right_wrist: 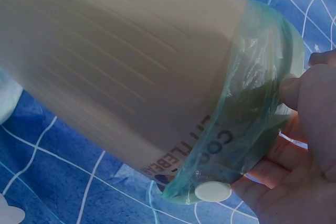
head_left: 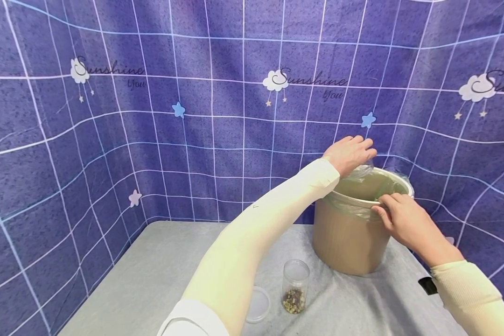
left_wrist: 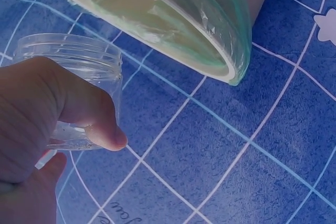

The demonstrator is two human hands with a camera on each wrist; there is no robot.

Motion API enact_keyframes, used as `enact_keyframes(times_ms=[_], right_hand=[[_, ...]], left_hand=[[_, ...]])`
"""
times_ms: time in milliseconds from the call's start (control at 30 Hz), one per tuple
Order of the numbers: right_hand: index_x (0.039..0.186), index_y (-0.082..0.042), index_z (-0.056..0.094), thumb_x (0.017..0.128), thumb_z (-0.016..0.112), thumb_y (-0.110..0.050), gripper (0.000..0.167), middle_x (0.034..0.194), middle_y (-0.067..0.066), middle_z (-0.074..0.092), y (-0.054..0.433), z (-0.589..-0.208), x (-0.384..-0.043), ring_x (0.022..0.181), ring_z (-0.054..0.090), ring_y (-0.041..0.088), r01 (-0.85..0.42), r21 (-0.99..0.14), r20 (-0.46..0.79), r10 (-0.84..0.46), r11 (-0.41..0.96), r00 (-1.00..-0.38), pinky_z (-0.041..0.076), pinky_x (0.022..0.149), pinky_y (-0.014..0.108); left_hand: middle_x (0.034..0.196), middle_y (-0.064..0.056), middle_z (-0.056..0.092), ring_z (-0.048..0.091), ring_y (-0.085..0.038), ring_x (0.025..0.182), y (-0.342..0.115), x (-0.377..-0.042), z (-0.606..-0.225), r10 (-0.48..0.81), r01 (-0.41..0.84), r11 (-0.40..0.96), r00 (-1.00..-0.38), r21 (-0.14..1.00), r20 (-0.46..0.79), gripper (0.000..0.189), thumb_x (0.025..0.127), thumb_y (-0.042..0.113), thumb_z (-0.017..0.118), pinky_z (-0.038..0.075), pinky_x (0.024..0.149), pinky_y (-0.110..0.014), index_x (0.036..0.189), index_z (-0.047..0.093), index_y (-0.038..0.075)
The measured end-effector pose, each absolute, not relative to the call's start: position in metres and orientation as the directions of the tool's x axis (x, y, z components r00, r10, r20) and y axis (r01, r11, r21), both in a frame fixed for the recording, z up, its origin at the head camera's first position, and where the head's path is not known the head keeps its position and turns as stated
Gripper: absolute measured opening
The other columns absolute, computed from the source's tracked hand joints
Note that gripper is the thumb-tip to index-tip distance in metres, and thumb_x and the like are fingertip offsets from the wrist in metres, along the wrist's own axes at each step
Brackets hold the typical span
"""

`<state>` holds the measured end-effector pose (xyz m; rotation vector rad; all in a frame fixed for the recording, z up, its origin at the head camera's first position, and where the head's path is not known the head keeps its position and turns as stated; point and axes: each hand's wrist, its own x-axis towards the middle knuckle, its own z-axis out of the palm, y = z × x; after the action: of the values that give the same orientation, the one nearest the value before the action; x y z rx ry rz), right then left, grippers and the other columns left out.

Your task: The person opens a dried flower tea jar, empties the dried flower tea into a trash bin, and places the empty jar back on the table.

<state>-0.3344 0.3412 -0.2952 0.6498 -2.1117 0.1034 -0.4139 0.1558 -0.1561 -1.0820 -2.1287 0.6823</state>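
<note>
Close to you on the grey table (head_left: pixel 151 275), a round lid (head_left: pixel 258 304) lies flat beside an open jar (head_left: pixel 295 285) that has a little brown stuff at the bottom, so that jar looks like it is not emptied yet. Farther back stands the tan bin (head_left: pixel 348 233) with a thin green bag (head_left: pixel 363 207) in it. Your right hand (head_left: pixel 405 221) pinches the bag at the near rim. Your left hand (left_wrist: pixel 42 124) curls round a clear jar (left_wrist: pixel 79 64) held up by the bin's far rim. That jar looks nearly empty.
</note>
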Motion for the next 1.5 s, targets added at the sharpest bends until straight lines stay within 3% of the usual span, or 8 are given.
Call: enact_keyframes(times_ms=[333,633,833,1300,1500], right_hand=[[0.080,-0.009,0.058,0.084,0.079,-0.009,0.021,0.071,0.002,0.053,0.340,-0.295,-0.333,0.066,0.053,0.027,-0.476,0.167,0.775,-0.413,0.863,-0.477,0.044,0.063,0.051],[0.080,-0.009,0.057,0.083,0.079,-0.008,0.022,0.071,0.002,0.053,0.340,-0.294,-0.333,0.065,0.052,0.026,-0.475,0.169,0.780,-0.412,0.864,-0.472,0.043,0.063,0.051],[0.081,-0.008,0.058,0.083,0.079,-0.008,0.021,0.071,0.002,0.053,0.338,-0.293,-0.333,0.065,0.052,0.026,-0.479,0.169,0.778,-0.415,0.861,-0.472,0.044,0.063,0.050],[0.080,-0.009,0.058,0.084,0.079,-0.007,0.022,0.071,0.002,0.053,0.338,-0.294,-0.333,0.065,0.052,0.025,-0.472,0.161,0.773,-0.408,0.867,-0.485,0.044,0.062,0.050],[0.080,-0.009,0.057,0.084,0.079,-0.007,0.022,0.071,0.002,0.053,0.338,-0.293,-0.331,0.065,0.050,0.022,-0.469,0.157,0.770,-0.405,0.869,-0.494,0.043,0.062,0.048]], left_hand=[[0.137,0.004,0.053,0.054,-0.016,0.128,0.150,-0.408,-0.154,0.831,0.533,0.553,-0.408,-0.640,0.379,0.041,0.103,0.008,0.056,0.044,0.109,-0.028,0.142,0.053,0.021],[0.141,0.002,0.051,0.049,-0.018,0.135,0.143,-0.402,-0.150,0.788,0.554,0.615,-0.429,-0.560,0.441,0.047,0.099,0.007,0.061,0.040,0.112,-0.027,0.144,0.050,0.019],[0.137,0.001,0.052,0.052,-0.019,0.130,0.139,-0.398,-0.149,0.760,0.549,0.649,-0.435,-0.526,0.483,0.047,0.099,0.007,0.060,0.042,0.109,-0.028,0.143,0.050,0.018],[0.122,-0.002,0.054,0.057,-0.021,0.118,0.122,-0.403,-0.157,0.690,0.553,0.713,-0.445,-0.431,0.570,0.055,0.082,0.012,0.067,0.049,0.099,-0.031,0.134,0.050,0.012],[0.124,-0.003,0.053,0.057,-0.022,0.114,0.114,-0.406,-0.158,0.620,0.562,0.760,-0.475,-0.326,0.625,0.067,0.077,0.018,0.077,0.052,0.093,-0.032,0.136,0.047,0.011]])
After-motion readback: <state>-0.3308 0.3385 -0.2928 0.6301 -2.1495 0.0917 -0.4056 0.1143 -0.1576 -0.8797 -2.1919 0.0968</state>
